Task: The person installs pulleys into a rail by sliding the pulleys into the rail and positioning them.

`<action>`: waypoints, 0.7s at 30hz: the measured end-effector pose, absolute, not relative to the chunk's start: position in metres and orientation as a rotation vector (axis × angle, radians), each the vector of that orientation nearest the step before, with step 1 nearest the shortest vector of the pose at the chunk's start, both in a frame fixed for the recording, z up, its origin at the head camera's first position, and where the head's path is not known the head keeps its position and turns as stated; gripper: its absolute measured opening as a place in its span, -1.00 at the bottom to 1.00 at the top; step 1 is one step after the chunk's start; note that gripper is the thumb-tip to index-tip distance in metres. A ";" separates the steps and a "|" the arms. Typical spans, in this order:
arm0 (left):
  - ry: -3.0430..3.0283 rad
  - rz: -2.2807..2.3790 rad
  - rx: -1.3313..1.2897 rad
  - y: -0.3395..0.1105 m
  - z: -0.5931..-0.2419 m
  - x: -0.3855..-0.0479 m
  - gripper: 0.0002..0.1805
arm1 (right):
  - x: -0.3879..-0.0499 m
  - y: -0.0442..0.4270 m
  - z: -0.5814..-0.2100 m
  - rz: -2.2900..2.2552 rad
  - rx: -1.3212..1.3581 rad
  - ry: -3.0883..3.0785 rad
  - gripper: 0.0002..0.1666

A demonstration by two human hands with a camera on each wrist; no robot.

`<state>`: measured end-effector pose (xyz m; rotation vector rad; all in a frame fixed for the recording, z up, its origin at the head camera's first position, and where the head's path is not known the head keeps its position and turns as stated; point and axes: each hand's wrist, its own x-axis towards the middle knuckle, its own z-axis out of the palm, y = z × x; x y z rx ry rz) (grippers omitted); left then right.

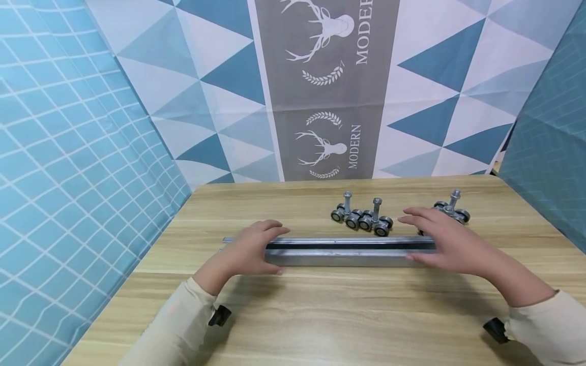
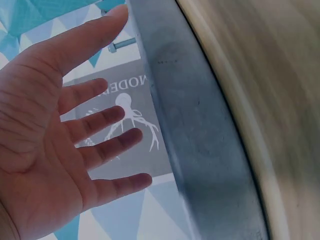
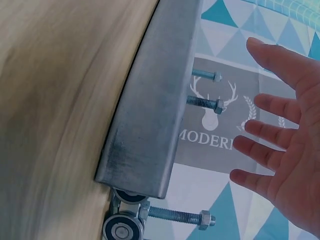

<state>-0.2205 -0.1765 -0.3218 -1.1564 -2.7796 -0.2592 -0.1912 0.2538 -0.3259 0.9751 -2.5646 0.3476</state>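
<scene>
A long metal channel rail (image 1: 343, 259) with a slot along its top lies crosswise on the wooden table. My left hand (image 1: 249, 249) hovers over its left part, thumb and fingers spread apart. Over the right part is my right hand (image 1: 453, 245), likewise spread and hiding that end in the head view. Both wrist views show the palms apart from the rail, the left palm (image 2: 45, 135) and the right palm (image 3: 295, 155) holding nothing. Behind the rail stand two roller trolleys (image 1: 375, 222) with upright bolts, side by side. Another roller trolley (image 1: 453, 207) is partly hidden behind my right hand.
The wooden table (image 1: 339, 315) ends at a patterned cloth backdrop (image 1: 325, 91). Blue checked cloth (image 1: 68, 152) hangs along the left side, and a blue-green cloth (image 1: 549, 142) along the right.
</scene>
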 end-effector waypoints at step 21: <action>-3.032 -0.147 -1.129 -0.196 -0.314 -0.234 0.06 | -0.195 0.278 -0.314 0.303 0.924 -2.688 -0.15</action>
